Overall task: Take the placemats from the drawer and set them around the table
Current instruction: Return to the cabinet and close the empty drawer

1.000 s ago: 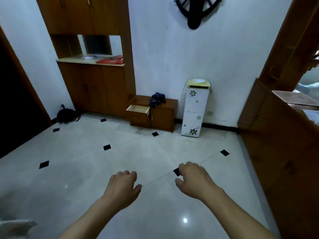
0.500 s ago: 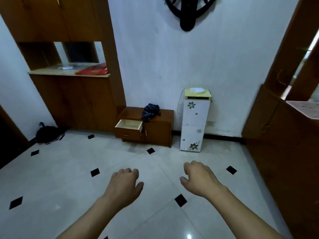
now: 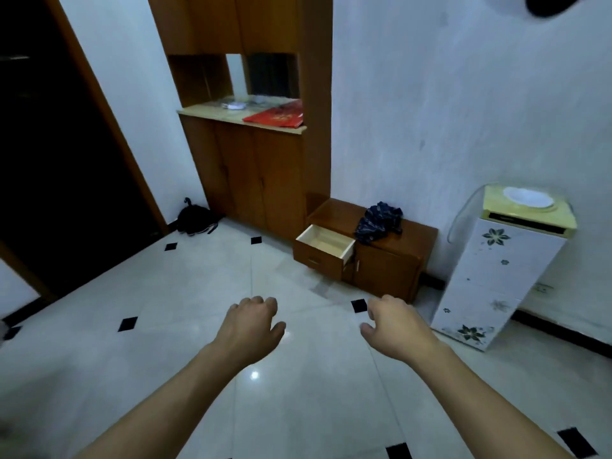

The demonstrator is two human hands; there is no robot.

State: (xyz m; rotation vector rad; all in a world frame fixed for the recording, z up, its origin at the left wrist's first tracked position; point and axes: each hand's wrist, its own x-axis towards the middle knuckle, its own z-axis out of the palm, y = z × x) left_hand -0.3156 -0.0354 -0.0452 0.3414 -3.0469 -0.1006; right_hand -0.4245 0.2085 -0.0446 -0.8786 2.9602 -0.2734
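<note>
A low brown cabinet (image 3: pixel 390 270) stands against the white wall, its left drawer (image 3: pixel 324 246) pulled out. The drawer's pale inside shows nothing in the part I can see. No placemat and no table are in view. My left hand (image 3: pixel 251 329) hangs in front of me over the floor, fingers loosely curled, holding nothing. My right hand (image 3: pixel 397 326) is beside it, also loosely curled and holding nothing. Both hands are well short of the drawer.
A dark blue cloth (image 3: pixel 379 221) lies on the low cabinet. A white flowered water dispenser (image 3: pixel 496 273) stands to its right. A tall wooden cupboard (image 3: pixel 255 160) with a red item (image 3: pixel 276 118) on its counter is to the left, then a black bag (image 3: pixel 195 221) and a dark doorway (image 3: pixel 49 160).
The view has come closer to the low cabinet and swung left, so the drawer looks larger. Both hands keep the same loose pose, holding nothing.
</note>
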